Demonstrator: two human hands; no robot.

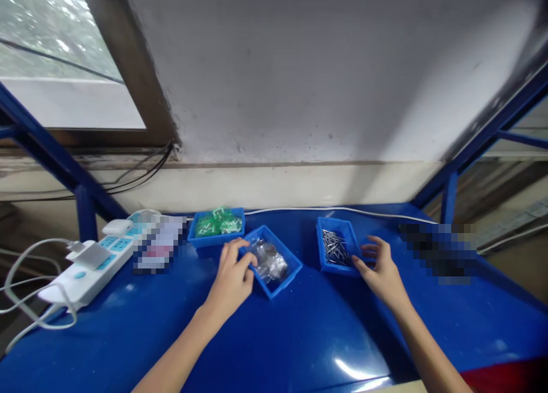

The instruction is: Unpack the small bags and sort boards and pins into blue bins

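Note:
My left hand (231, 276) grips the left edge of a blue plastic bin (291, 271), thumb near the inside and fingers over the rim. Clear plastic bags (272, 264) with small parts lie in this bin, which sits turned at an angle. Farther right, a second blue bin (351, 241) contains many thin silver metal pins or nails (334, 247). My right hand (381, 273) is at that bin's right side, its thumb by the rim and its fingers spread apart. Behind my left hand, a third blue bin (205, 241) carries green-printed bags (218, 223).
On the left of the blue table (274, 347) lies a white power strip (92, 273) with plugged-in chargers and looping cables. Beside it is a blurred flat item (160, 244); a dark blurred one (436, 253) lies right. A white cable (291, 209) runs along the back by the wall.

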